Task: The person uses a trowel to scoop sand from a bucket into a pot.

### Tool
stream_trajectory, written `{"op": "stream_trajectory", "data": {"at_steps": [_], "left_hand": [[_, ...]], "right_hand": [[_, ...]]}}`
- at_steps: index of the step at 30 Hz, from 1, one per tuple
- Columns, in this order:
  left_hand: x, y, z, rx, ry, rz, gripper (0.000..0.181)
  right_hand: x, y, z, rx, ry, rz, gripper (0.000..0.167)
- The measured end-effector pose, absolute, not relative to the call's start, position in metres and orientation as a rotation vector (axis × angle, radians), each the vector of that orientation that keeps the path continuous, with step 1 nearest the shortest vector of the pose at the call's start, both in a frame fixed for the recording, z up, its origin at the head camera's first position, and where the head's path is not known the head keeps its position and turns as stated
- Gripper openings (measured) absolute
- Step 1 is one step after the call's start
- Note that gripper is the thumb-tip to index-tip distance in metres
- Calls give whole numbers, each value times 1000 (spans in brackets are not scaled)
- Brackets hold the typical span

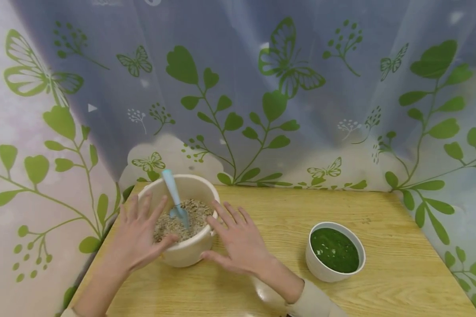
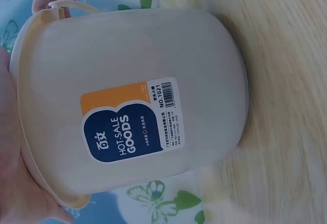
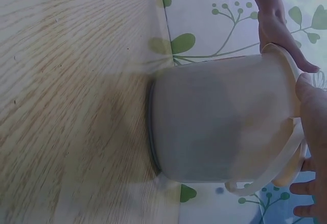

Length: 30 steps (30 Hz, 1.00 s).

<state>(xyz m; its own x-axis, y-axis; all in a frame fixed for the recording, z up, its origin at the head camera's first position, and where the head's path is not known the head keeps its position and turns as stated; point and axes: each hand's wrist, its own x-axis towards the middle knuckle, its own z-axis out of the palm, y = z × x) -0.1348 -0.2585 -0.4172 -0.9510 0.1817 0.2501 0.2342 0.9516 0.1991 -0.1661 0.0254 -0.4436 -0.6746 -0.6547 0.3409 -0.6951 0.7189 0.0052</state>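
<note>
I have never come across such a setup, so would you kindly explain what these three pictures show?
There is no machine here, only a person with two bare hands. The widest picture comes from a camera worn on the head; the other two come from cameras on the left and right wrists.

On the table stands a bucket of grainy material, with a blue shovel in it. Farther right is a bowl of something green.

The left hand and right hand spread beside the bucket; neither appears to grip anything.
</note>
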Motion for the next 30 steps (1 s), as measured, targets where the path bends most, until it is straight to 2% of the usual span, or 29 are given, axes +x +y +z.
{"op": "stream_trajectory", "data": {"at_steps": [19, 27, 30], "left_hand": [[-149, -228, -417, -329, -2865, -369, 105], [-157, -209, -418, -343, -2843, -389, 109], [-162, -204, -419, -354, -2838, -404, 110]], "right_hand": [[-178, 49, -449, 987, -2575, 214, 80], [-183, 58, -451, 901, -2574, 246, 100], [-185, 63, -450, 882, -2568, 252, 102]]}}
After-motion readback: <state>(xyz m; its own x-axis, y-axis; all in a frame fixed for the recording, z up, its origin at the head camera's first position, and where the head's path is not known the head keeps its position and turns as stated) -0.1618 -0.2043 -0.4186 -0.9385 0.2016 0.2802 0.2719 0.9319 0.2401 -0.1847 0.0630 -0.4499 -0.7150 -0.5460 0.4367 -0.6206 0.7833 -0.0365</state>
